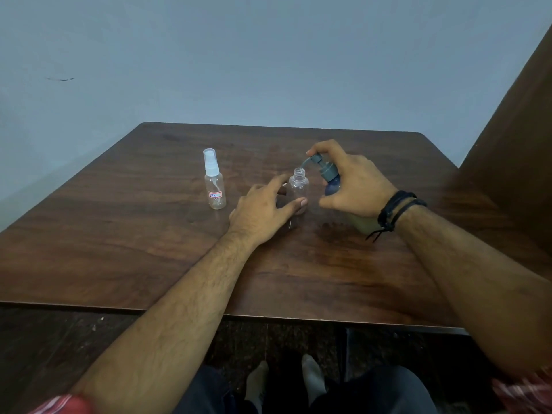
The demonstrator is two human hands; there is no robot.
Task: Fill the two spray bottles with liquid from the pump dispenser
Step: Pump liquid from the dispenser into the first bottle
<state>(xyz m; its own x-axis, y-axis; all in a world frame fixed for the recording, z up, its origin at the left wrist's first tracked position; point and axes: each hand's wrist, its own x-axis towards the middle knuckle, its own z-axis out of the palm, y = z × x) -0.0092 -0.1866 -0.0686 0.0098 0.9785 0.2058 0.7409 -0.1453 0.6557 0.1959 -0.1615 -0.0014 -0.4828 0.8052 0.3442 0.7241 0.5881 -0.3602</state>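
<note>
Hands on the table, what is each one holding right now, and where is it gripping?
Right hand grips the pump dispenser around its neck, a finger on the pump head. Left hand steadies the open spray bottle by its body.

We count two clear spray bottles: one capped (214,184), one open-necked (298,186). One pump dispenser (328,177). Two hands, left (263,210) and right (355,186); one table (149,249).

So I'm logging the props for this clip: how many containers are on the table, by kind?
Clear spray bottles: 2, the capped spray bottle with a label and the open spray bottle steadied by the left hand.
Pump dispenser: 1, gripped by the right hand, spout over the open neck.
Total: 3.
</note>
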